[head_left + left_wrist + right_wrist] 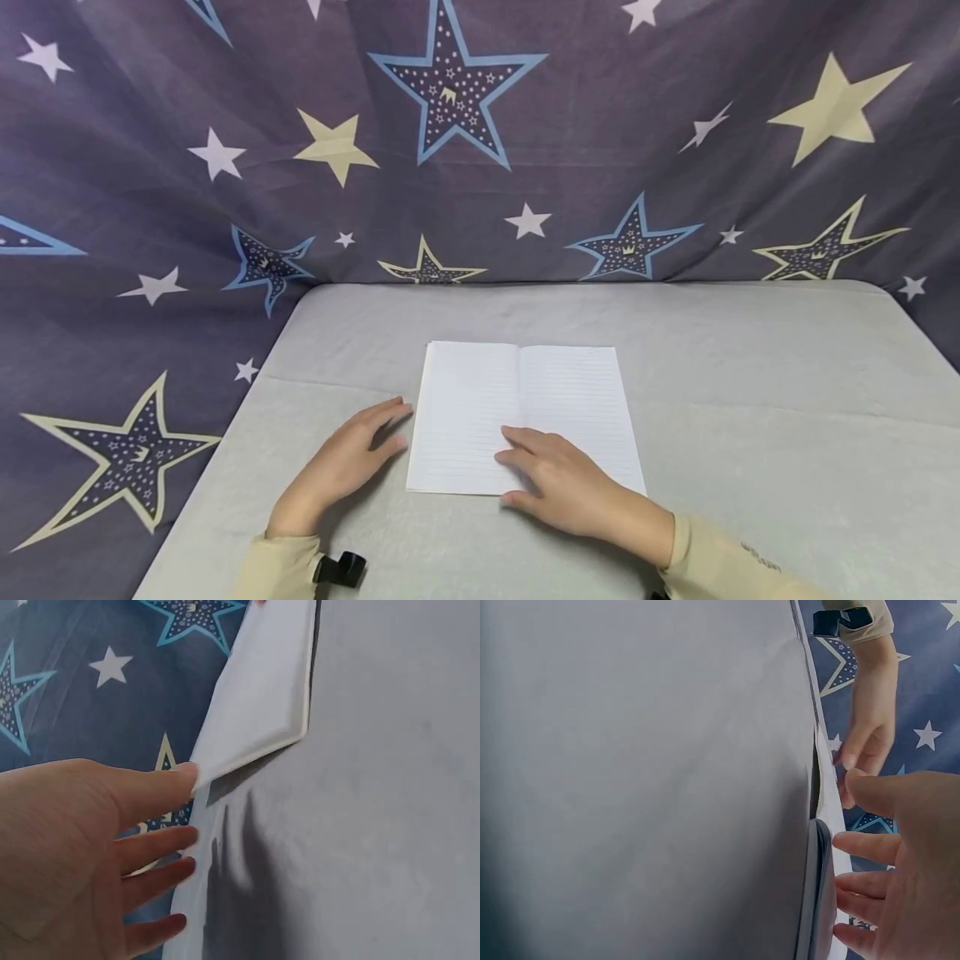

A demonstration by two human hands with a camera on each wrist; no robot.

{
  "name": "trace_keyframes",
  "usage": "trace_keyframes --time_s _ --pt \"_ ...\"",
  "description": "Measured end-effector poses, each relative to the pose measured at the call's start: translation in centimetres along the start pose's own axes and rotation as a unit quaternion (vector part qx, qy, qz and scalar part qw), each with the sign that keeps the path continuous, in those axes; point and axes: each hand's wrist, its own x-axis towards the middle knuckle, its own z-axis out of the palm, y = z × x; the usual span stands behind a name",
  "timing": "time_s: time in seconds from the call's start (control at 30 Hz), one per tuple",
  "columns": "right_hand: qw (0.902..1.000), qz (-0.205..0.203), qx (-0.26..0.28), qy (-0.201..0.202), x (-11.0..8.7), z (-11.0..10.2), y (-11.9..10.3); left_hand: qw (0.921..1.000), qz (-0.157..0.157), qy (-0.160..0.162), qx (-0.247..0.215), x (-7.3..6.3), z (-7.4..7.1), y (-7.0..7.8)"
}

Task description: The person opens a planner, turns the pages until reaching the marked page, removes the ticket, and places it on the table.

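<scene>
Notebook [468, 392] lies open on table [787, 375], ruled pages up, between the two hands. Left hand [345, 462] is just left of its left edge, fingers loosely bent, thumb apart from index, holding nothing; fingertips point right at the edge, contact unclear. Right hand [562, 483] is over the near part of the right page, fingers spread and fairly straight, gripping nothing. Its fingertips reach left past the fold over the left page, thumb by the near edge; can't tell if they touch paper. Star cloth [585, 125] hangs at far side.
</scene>
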Motion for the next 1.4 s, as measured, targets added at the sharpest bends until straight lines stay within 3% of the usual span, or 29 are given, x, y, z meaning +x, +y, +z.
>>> trace_keyframes --time_s 0.17,0.4,0.57,0.8,1.1,1.4 --pt "0.9998 -0.014 -0.012 -0.011 -0.2 0.1 0.2 0.9997 0.016 0.014 0.01 0.3 0.3 1.1" --pt "0.9981 -0.014 0.028 -0.054 -0.9 -0.6 0.8 0.9977 0.042 -0.045 0.028 0.5 1.7 1.9" --pt "0.9989 -0.023 0.035 -0.022 -2.3 -1.9 2.2 0.9969 0.034 -0.061 0.035 0.5 2.2 1.8" --pt "0.9973 -0.051 0.006 0.053 -5.6 -3.3 6.3 0.996 0.04 -0.068 0.041 0.6 1.9 1.7" --pt "0.9983 -0.007 0.023 0.053 -8.4 -4.7 9.9 0.9956 0.038 -0.079 0.034 0.6 1.9 1.3" --pt "0.9984 0.019 0.006 0.052 -8.6 -4.7 10.2 0.9959 0.033 -0.08 0.027 0.6 1.8 1.4"
